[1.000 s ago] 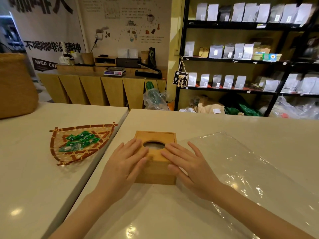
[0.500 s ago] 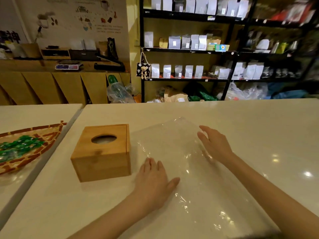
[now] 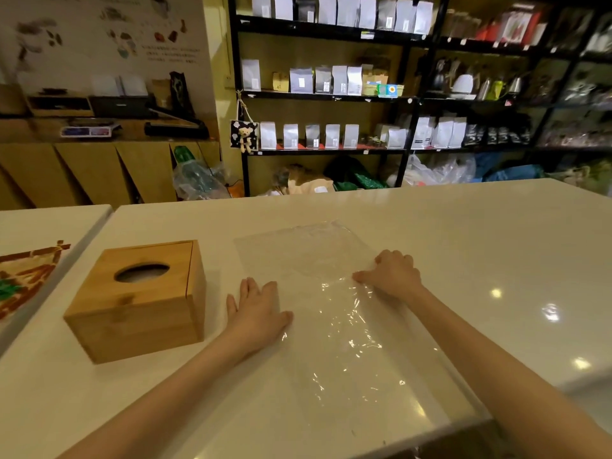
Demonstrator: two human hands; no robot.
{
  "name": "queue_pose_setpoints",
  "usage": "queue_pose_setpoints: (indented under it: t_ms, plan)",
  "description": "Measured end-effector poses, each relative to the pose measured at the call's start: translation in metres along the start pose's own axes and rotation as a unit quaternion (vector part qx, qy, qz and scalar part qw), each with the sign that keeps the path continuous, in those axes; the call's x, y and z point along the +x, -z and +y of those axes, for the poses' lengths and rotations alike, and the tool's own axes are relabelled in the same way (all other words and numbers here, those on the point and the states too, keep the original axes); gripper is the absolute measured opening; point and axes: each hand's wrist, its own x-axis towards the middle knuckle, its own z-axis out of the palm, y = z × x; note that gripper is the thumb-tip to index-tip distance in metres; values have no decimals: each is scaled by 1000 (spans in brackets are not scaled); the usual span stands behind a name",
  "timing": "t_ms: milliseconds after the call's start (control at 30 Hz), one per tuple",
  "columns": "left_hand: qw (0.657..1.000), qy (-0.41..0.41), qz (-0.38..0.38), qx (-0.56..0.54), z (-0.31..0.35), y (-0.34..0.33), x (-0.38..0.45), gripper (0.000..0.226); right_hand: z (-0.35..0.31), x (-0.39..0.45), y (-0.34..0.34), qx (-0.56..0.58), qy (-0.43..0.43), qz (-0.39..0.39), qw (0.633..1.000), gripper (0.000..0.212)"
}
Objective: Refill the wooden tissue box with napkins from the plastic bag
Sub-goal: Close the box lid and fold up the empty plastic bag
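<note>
— Two tables, is it?

— Yes. The main table is pale, smooth and glossy, with lamp glare on its right side; a second one sits just beside it at the left, cut off by the frame.

— And on the main one?

— A clear plastic bag, flat, crinkled, shiny where it creases. Its far end looks cloudier; whether napkins lie inside, I cannot tell. Its near edge is hard to trace against the table.

— The tissue box?

— The wooden tissue box stands left of the bag, near but apart: a squarish block of pale grained wood with an oval hole on top. Something pale shows dimly through the hole.

— The hands?

— The left hand lies flat, grip released, palm down on the bag's left edge. The right hand has its fingers curled, pressing or pinching the film at the bag's right side; which, I cannot tell.

— Anything smaller?

— A woven tray on the left table, mostly cropped.
</note>
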Motion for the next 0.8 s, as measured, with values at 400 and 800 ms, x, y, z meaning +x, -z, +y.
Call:
queue_pose_setpoints:
  t_ms: [400, 800]
  plan:
    - [828, 50, 35, -557, 8, 12, 6, 57, 18, 19, 29, 360, -145, -154, 909, 21]
    - [867, 29, 91, -489, 14, 43, 26, 53, 31, 0, 57, 514, -38, -54, 855, 37]
